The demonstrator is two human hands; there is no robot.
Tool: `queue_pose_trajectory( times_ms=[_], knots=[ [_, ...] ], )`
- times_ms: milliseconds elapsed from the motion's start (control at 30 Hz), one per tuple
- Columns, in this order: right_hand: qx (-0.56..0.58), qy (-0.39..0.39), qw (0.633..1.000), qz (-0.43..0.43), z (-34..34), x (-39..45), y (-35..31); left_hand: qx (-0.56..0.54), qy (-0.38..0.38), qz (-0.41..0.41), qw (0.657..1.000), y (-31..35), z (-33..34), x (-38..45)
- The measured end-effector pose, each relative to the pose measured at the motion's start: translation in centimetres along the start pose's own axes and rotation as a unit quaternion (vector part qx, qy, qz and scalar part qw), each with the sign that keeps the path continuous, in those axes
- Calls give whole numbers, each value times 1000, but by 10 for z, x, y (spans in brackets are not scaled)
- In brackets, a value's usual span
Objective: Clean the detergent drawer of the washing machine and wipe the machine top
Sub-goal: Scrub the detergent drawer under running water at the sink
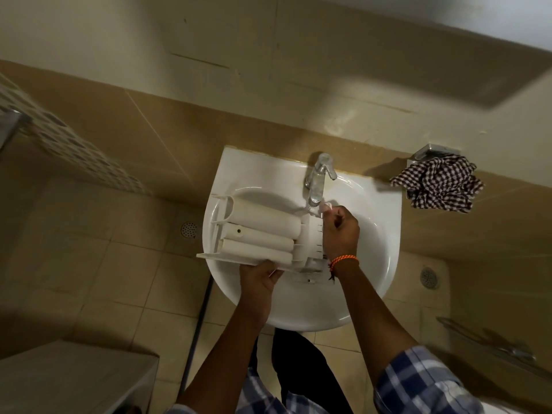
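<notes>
The white plastic detergent drawer (pixel 260 234) lies upside down across the left half of a white wash basin (pixel 379 234), its rounded compartment undersides facing up. My left hand (pixel 258 277) grips the drawer's near edge from below. My right hand (pixel 339 231) is closed over the drawer's right end, just under the spout of the chrome tap (pixel 318 180). Whether water runs from the tap is unclear. A corner of the washing machine top (pixel 68 372) shows at the lower left.
A crumpled checked cloth (pixel 439 183) hangs on a chrome holder on the wall right of the basin. Beige tiled wall and floor surround the basin, with floor drains (pixel 188 229) on both sides. A metal rail (pixel 490 345) sits at the lower right.
</notes>
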State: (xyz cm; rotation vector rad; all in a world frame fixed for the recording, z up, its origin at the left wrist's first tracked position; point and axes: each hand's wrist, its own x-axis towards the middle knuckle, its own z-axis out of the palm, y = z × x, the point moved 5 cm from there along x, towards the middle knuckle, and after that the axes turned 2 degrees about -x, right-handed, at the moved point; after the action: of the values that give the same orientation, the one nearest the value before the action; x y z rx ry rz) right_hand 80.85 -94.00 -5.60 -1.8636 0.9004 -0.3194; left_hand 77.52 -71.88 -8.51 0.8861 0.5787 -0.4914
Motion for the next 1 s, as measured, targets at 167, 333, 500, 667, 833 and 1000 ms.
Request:
queue_pose_trajectory(
  times_ms=[167,333,500,667,833,1000],
  knots=[
    [-26,98,995,15,-26,-12,5,-21,11,-25,999,0,21,3],
    [-57,189,980,34,-58,-10,6,13,12,-61,998,-5,46,16],
    [-35,202,978,40,-77,-3,11,33,3,-112,993,-21,56,23],
    [-8,189,981,41,-81,-1,21,67,-8,-119,991,-21,59,30],
    [-20,151,986,62,-74,-11,34,59,-19,-113,992,-12,55,37],
    [-23,90,991,99,-53,-21,45,11,6,-70,997,3,37,32]
  ],
)
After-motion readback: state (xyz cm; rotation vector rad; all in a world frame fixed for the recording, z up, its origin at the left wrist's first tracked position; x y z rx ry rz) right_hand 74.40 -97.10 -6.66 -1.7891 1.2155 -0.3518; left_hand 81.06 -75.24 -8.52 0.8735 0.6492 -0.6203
